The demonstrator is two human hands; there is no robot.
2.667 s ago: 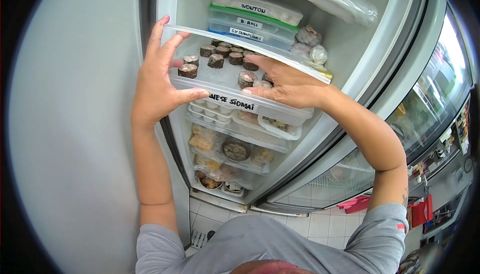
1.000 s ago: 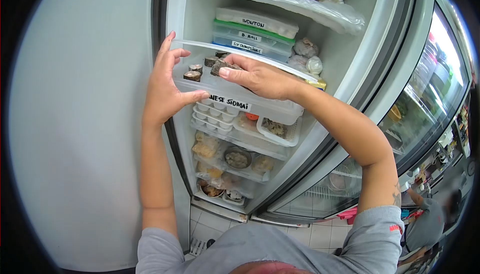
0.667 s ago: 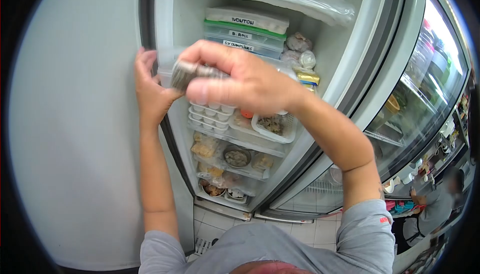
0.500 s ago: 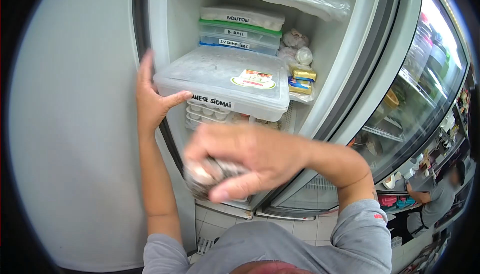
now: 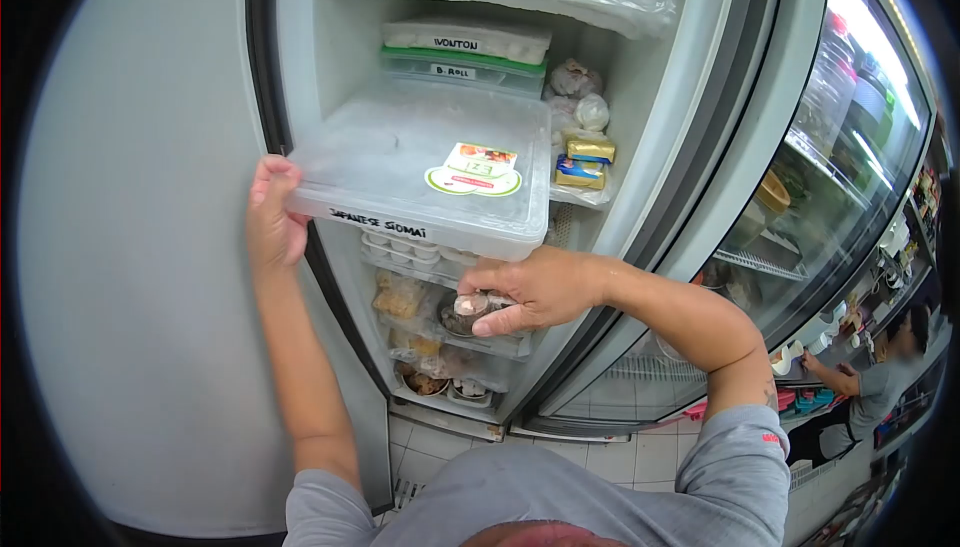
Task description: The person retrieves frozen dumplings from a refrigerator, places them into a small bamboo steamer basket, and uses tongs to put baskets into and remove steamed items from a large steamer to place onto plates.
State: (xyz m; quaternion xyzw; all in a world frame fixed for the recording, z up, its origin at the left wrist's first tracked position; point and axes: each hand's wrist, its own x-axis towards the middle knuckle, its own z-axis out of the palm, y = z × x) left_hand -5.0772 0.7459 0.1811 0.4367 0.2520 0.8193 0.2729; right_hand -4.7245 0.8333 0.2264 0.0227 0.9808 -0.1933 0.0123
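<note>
My left hand (image 5: 275, 225), at nine o'clock, is clamped on the near left corner of the Japanese Siomai container (image 5: 375, 147), which lies lid-on just off the centre toward eleven, with an oval sticker (image 5: 475, 171) on its frosted lid. Whether its far edge rests on a shelf I cannot tell. My right hand (image 5: 550, 292), a little off the centre toward four, is closed around dark-wrapped siomai pieces (image 5: 470, 305), pinched between thumb and fingers just below the container's near right corner; how many, I cannot make out. Up at twelve, the Wonton box (image 5: 466, 39) sits on top of the B. Roll box (image 5: 480, 77). Toward one are knotted plastic bags (image 5: 576, 79), with gold-wrapped packs (image 5: 588, 149) beneath them. Below the container, at nine and close in, shows a tray of small white cups (image 5: 400, 249); bagged food (image 5: 400, 294) is at eight, and a bowl of brown food (image 5: 424, 383) at seven. Out at two stands a glass-fronted fridge door (image 5: 800, 187), and at four another person (image 5: 865, 392) in grey reaches toward some white cups or bowls.
</note>
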